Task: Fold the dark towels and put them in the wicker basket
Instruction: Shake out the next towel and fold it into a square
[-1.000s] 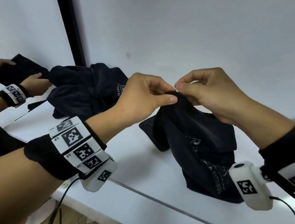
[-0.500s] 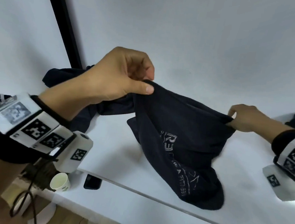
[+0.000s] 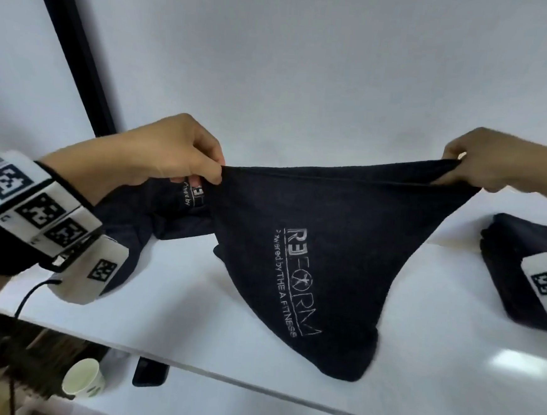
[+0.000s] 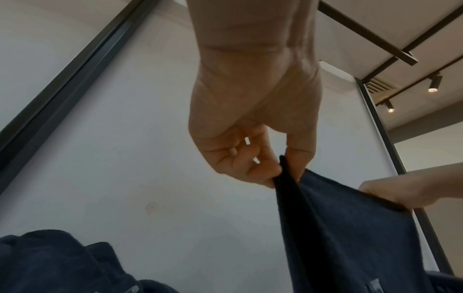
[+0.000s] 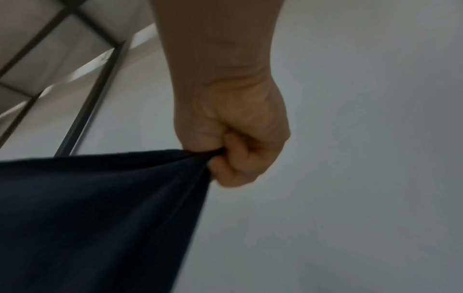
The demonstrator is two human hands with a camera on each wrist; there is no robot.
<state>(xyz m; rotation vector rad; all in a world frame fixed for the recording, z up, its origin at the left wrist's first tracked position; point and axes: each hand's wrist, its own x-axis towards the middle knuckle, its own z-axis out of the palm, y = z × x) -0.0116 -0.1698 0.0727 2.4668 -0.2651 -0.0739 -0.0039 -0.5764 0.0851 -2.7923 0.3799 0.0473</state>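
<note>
So the setup is a glossy white table [image 3: 191, 325] pushed up against a plain pale wall [image 3: 309, 62], with a black vertical frame strip [image 3: 72, 47] running up the wall on the left. The left hand [image 3: 171, 153] is pinching one top corner of a dark towel [image 3: 312, 243] between thumb and fingers, and the right hand [image 3: 485, 161] has its fingers curled tight round the other corner, so the top edge is stretched out in the air between them. The towel hangs down in a point whose tip rests on the tabletop, white "REFORM" lettering showing. Behind the left hand there's a crumpled pile of dark towels [image 3: 153, 217] on the table, and over on the right a folded dark stack [image 3: 523, 259] sits on the same surface. Below the table's front edge you can see a paper cup [image 3: 83, 382] and a dark phone [image 3: 149, 372]. From the left wrist view, the ceiling has black track rails with small spotlights [image 4: 433, 85].
</note>
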